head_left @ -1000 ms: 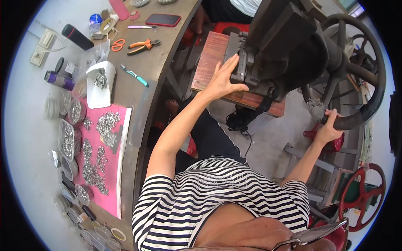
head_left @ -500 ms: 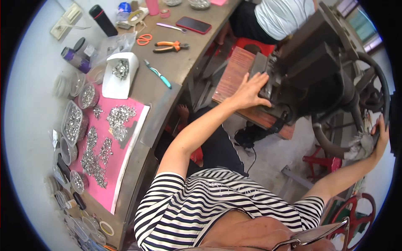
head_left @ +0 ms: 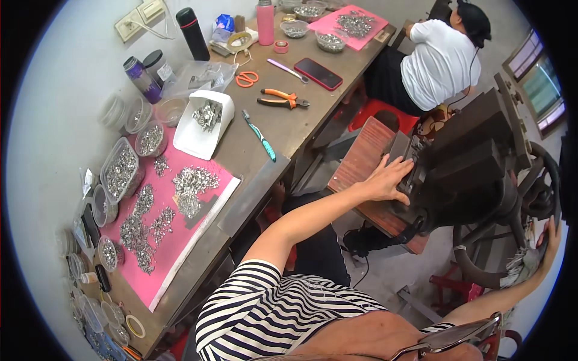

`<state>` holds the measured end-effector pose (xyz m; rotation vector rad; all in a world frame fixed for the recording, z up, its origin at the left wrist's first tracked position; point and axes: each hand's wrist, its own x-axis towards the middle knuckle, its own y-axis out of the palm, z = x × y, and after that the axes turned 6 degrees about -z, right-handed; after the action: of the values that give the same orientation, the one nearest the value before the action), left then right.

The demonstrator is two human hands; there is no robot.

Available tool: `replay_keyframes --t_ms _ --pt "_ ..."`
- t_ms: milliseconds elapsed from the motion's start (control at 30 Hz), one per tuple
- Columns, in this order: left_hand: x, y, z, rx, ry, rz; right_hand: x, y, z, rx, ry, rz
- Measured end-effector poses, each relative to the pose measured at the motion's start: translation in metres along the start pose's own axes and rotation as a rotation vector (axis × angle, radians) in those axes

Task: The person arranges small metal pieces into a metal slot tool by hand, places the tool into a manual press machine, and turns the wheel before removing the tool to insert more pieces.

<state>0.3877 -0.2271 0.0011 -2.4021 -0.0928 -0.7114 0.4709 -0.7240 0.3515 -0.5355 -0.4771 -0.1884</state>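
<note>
My left hand (head_left: 388, 179) lies on the metal bed of a dark, heavy hand press (head_left: 466, 192), fingers stretched out and spread. Beside it, a reddish-brown wooden board (head_left: 361, 157) sits at the front of the press. At the far right, my right hand (head_left: 549, 248) is closed around the rim of the press's large dark handwheel (head_left: 472, 265). A pale rag (head_left: 519, 269) is tied to that wheel near the hand. Whatever small part may lie under my left fingers is hidden.
On the workbench (head_left: 241, 174) at left, a pink sheet (head_left: 165, 256) bears piles of small silvery metal pieces. A white scoop (head_left: 201, 141), orange-handled pliers (head_left: 283, 98), a toothbrush (head_left: 260, 137) and a phone (head_left: 318, 73) lie there. A person in white (head_left: 442, 63) sits beyond the press.
The view has shifted, bringing more of the seated person and far bench into sight. My left hand stays spread on the press; my right hand remains at the wheel rim.
</note>
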Motion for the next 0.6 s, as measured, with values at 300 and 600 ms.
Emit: replay_keyframes --t_ms 300,600 --pt "-0.005 0.008 0.004 0.073 0.005 -0.028 -0.018 0.003 0.006 -0.003 0.06 -0.098" --pt "0.006 -0.004 0.0 0.005 -0.032 -0.009 -0.117 0.056 0.029 0.131 0.014 -0.245"
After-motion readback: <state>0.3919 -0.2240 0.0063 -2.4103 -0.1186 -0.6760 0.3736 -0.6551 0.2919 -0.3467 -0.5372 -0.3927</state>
